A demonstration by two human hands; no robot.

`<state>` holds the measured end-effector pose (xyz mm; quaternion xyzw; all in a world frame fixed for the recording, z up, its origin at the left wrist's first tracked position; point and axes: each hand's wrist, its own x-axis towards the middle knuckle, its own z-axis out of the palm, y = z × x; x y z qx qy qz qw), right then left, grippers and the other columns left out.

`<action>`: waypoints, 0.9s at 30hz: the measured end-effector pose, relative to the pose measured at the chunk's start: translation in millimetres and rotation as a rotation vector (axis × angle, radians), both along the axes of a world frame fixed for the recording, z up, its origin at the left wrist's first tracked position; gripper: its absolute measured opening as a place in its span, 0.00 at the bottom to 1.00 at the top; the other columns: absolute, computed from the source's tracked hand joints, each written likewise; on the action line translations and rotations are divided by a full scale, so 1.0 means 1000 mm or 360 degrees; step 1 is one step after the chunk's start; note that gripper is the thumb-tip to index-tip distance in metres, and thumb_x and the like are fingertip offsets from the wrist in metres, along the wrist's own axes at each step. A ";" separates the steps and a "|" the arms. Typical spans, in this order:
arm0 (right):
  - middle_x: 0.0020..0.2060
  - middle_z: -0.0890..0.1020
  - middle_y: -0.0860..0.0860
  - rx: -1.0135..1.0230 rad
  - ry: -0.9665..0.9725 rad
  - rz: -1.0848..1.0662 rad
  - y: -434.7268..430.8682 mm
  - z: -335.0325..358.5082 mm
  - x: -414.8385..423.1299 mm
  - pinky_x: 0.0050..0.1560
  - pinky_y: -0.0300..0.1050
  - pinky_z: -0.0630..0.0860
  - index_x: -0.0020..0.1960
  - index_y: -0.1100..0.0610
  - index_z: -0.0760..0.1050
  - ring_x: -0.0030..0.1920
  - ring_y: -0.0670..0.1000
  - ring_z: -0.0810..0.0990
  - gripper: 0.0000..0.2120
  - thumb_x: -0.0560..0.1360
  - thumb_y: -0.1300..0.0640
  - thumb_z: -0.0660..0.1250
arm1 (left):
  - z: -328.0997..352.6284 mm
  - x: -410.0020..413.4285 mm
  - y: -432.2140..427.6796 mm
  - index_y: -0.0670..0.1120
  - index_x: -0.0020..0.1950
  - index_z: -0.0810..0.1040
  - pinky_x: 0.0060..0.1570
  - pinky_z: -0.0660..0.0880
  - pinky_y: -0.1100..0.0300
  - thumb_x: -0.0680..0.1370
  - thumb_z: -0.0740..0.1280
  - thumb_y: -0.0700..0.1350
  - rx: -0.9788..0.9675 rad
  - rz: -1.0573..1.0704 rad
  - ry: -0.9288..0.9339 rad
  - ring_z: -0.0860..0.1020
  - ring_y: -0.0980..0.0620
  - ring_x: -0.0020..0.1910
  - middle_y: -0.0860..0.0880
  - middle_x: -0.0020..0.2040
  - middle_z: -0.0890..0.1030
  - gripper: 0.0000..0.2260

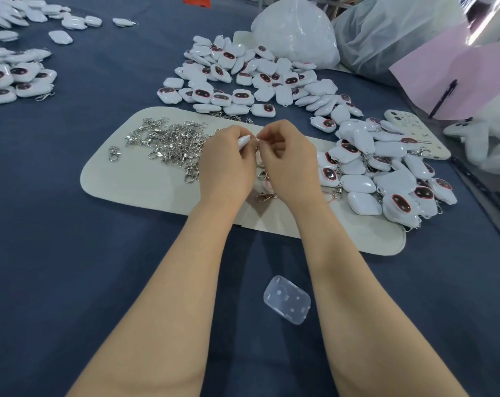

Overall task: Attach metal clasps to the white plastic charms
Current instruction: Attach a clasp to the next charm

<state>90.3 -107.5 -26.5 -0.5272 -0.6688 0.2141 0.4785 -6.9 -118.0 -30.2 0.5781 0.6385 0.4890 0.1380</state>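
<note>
At centre frame, the left hand (228,163) grips a charm (244,141) and the right hand (289,160) pinches a clasp (256,138): best steady the charm and thread squarely.

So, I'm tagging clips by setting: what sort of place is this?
Likely a small assembly bench: heaps of identical white charms, loose metal clasps on a pale mat, the left hand and right hand joining one charm and clasp.

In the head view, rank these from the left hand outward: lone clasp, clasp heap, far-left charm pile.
1. Clasp heap, right beside the left hand.
2. Lone clasp, left edge of the mat.
3. Far-left charm pile, beyond the mat.
</note>
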 end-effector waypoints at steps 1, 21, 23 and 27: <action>0.40 0.79 0.46 -0.0003 0.0018 -0.0019 0.000 0.000 0.000 0.45 0.35 0.74 0.48 0.59 0.76 0.40 0.45 0.76 0.04 0.75 0.65 0.64 | 0.000 0.000 0.000 0.44 0.49 0.80 0.38 0.63 0.65 0.78 0.65 0.43 -0.0002 -0.0015 -0.0041 0.73 0.53 0.41 0.51 0.43 0.79 0.06; 0.41 0.78 0.50 0.0099 -0.0138 -0.0092 0.000 -0.005 -0.003 0.46 0.48 0.76 0.47 0.58 0.74 0.39 0.46 0.74 0.04 0.74 0.63 0.65 | 0.001 0.001 -0.002 0.43 0.47 0.79 0.42 0.69 0.60 0.77 0.64 0.42 -0.0007 -0.0025 -0.0079 0.76 0.50 0.44 0.47 0.46 0.81 0.05; 0.42 0.78 0.50 0.0118 -0.0169 -0.0103 0.000 -0.006 -0.003 0.46 0.48 0.75 0.47 0.57 0.73 0.39 0.46 0.74 0.04 0.73 0.63 0.65 | 0.001 0.001 -0.002 0.43 0.48 0.79 0.42 0.68 0.61 0.78 0.64 0.42 -0.0010 -0.0021 -0.0025 0.76 0.49 0.45 0.47 0.47 0.81 0.06; 0.42 0.78 0.51 0.0139 -0.0200 -0.0115 0.001 -0.006 -0.002 0.45 0.47 0.74 0.47 0.58 0.74 0.40 0.46 0.73 0.03 0.73 0.63 0.66 | 0.000 0.001 -0.002 0.44 0.50 0.79 0.43 0.68 0.60 0.78 0.63 0.42 -0.0030 -0.0014 0.0024 0.77 0.48 0.47 0.47 0.49 0.81 0.06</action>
